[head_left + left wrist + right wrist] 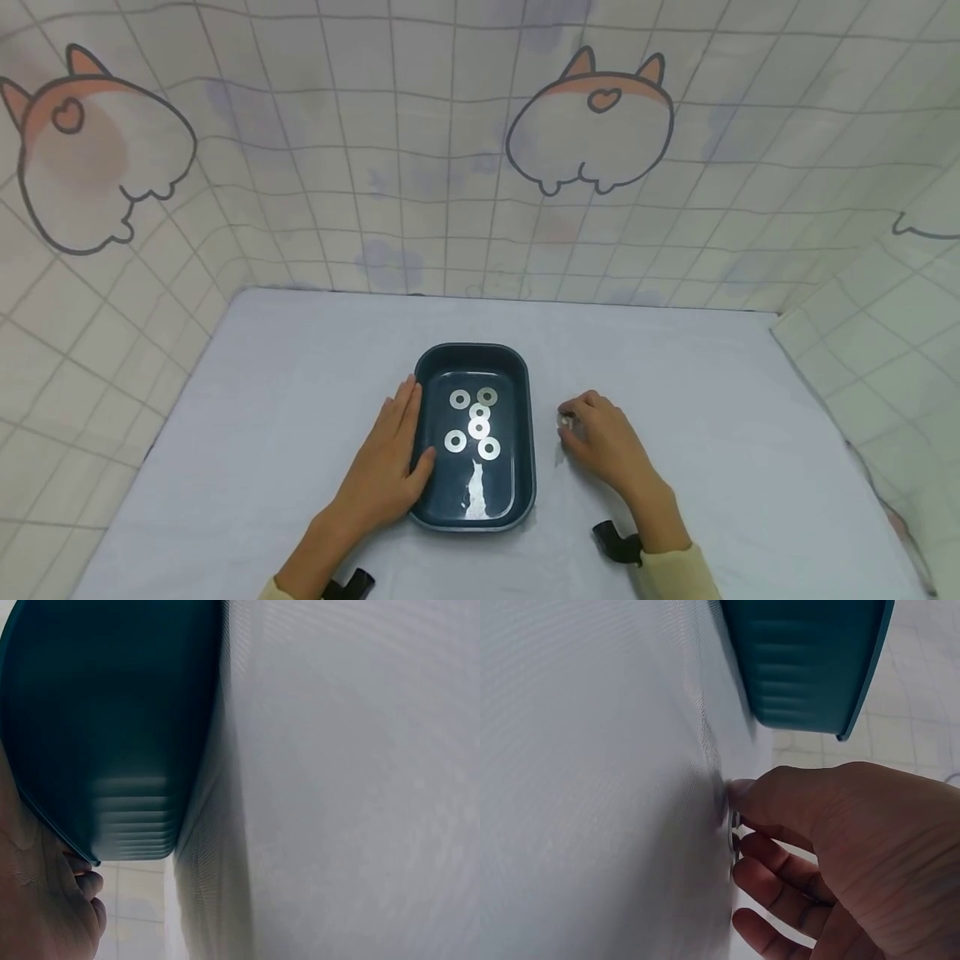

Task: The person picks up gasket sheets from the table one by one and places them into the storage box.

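A dark teal tray [474, 521] stands on the white cloth, with several flat metal washers [489, 448] lying on its floor, two of them overlapping. My left hand [386, 467] rests along the tray's left rim, fingers straight and thumb over the edge; in the left wrist view the palm [45, 900] lies against the rim. To the right of the tray, my right hand [607, 437] is down at the cloth, thumb and fingers curled at a metal washer [566, 422]. The right wrist view shows the washer [735, 825] edge-on between thumb and fingertips, partly hidden.
White cloth [300, 375] covers the table around the tray. Patterned, tiled-look curtains [420, 167] stand behind it and at both sides. Black wrist-camera mounts [617, 542] sit under both forearms, close to the cloth. A cable [888, 508] runs along the right edge.
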Tool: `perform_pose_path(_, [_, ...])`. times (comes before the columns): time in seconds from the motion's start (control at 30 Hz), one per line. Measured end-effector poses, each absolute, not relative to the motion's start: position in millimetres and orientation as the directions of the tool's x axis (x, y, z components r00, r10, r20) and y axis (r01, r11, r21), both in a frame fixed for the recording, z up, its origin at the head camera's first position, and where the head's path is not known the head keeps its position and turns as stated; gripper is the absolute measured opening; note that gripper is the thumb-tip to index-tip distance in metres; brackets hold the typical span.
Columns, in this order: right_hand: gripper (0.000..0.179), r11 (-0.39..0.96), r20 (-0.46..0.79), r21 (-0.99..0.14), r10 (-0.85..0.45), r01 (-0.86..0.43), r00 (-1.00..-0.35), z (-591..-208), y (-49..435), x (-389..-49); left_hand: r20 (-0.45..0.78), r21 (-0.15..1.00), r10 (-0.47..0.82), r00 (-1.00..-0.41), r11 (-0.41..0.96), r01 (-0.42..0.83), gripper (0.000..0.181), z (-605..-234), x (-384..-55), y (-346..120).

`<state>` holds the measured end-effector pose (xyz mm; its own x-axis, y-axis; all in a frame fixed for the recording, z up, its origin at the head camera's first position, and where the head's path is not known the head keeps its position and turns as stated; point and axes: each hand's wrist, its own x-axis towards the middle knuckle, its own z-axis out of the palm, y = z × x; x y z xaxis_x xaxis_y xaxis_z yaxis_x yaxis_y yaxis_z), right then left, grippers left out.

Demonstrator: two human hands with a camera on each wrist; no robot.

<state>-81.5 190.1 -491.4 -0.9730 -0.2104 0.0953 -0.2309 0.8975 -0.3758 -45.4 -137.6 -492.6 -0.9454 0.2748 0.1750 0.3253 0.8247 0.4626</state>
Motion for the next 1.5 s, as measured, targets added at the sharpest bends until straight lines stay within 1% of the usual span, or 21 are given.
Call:
perform_pose_path(0.47, [0.023,0.911,0.039,-0.371,-0.180,-0.182,-0.983,-485,190,-80,0.147,0.464,0.280,-0.949,0.827,0.316,0.090,-490,-47,-137])
perform_pose_path(0.6, [0.025,0.918,0.013,-0.362,-0.169,-0.162,-0.986,-484,190,-80,0.131,0.471,0.278,-0.952,0.827,0.306,0.091,-490,-46,-139])
perform_pose_path(0.73, [0.025,0.933,0.004,-0.327,-0.160,-0.153,-0.987,-486,190,-80,0.126,0.478,0.282,-0.951,0.823,0.307,0.091,-491,-45,-139])
perform_pose_path(0.87, [0.023,0.945,0.027,-0.290,-0.150,-0.151,-0.988,-483,185,-80,0.123,0.480,0.283,-0.951,0.822,0.306,0.090,-491,-46,-138])
perform_pose_path(0.97, [0.021,0.953,0.034,-0.278,-0.114,-0.119,-0.993,-481,179,-78,0.131,0.478,0.286,-0.949,0.821,0.313,0.090,-492,-46,-138])
perform_pose_path(1.1, [0.016,0.969,0.036,-0.228,-0.091,-0.097,-0.995,-482,171,-75,0.137,0.478,0.292,-0.947,0.817,0.321,0.090,-495,-43,-138])
perform_pose_path(1.23, [0.024,0.981,0.065,-0.170,-0.086,-0.096,-0.994,-484,166,-74,0.129,0.481,0.295,-0.947,0.817,0.320,0.090,-495,-43,-137])
perform_pose_path(1.4, [0.016,0.977,0.065,-0.206,-0.045,-0.058,-0.997,-484,165,-79,0.128,0.472,0.283,-0.951,0.825,0.309,0.090,-493,-45,-137])
perform_pose_path(1.5, [0.015,0.973,0.047,-0.224,-0.039,-0.049,-0.998,-483,166,-82,0.130,0.474,0.277,-0.952,0.826,0.305,0.090,-491,-46,-138])
